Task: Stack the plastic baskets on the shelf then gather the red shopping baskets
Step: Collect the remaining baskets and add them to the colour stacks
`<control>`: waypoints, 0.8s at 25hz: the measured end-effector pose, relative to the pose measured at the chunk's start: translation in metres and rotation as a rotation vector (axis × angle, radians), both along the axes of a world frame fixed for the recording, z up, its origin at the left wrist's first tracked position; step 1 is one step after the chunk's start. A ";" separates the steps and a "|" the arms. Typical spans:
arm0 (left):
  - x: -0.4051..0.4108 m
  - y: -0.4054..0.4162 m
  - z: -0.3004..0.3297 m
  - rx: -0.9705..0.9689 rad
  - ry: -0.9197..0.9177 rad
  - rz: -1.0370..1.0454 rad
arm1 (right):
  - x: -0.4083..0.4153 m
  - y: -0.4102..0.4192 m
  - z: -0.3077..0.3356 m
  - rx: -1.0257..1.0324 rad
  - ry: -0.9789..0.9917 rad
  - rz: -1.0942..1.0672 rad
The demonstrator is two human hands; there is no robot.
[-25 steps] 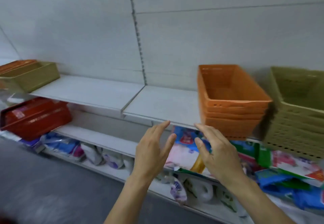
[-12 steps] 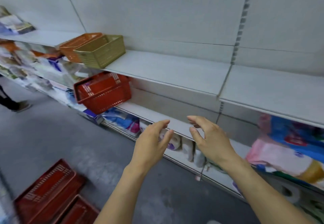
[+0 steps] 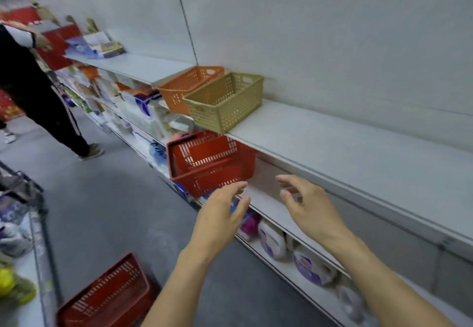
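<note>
Head cam view, looking down a store aisle along a long white shelf [image 3: 358, 147]. Both hands are out in front with nothing in them: left hand [image 3: 220, 221] has its grip released, fingers loosely spread, and right hand [image 3: 307, 206] is the same, fingers curled a bit but not closed on anything. There's a clear gap between the two hands, and both hang in the air in front of the lower shelf edge, touching nothing.

The olive plastic basket [image 3: 225, 101] sits right at the front lip of the shelf, its near corner poking slightly over the edge. The orange plastic basket [image 3: 186, 86] is just behind it and touching or nearly so, hard to say which. To the right of those two, the shelf top is bare all the way along.

A red shopping basket [image 3: 212, 162] sits tilted on the shelf level below, sticking out past the edge into the aisle, just beyond the left fingertips. Another red shopping basket [image 3: 107, 298] is on the grey floor [image 3: 102, 198] at lower left, well apart from the hands.

Packaged goods [image 3: 271, 242] fill the bottom shelf. Another person [image 3: 33, 91] in dark clothes stands farther down the aisle, with open floor in between.
</note>
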State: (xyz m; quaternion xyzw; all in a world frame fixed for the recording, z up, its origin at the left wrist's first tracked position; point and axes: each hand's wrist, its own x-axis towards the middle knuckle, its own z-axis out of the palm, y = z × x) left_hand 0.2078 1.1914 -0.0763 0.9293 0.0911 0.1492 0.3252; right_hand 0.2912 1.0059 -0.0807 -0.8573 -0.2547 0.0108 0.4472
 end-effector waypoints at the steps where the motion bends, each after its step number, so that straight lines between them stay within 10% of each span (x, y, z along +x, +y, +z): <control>1: 0.016 0.024 0.006 0.001 -0.007 0.019 | 0.018 0.025 0.006 0.018 0.009 0.007; 20: 0.340 0.384 0.062 0.191 0.069 -0.237 | 0.257 0.307 0.052 0.097 0.388 -0.669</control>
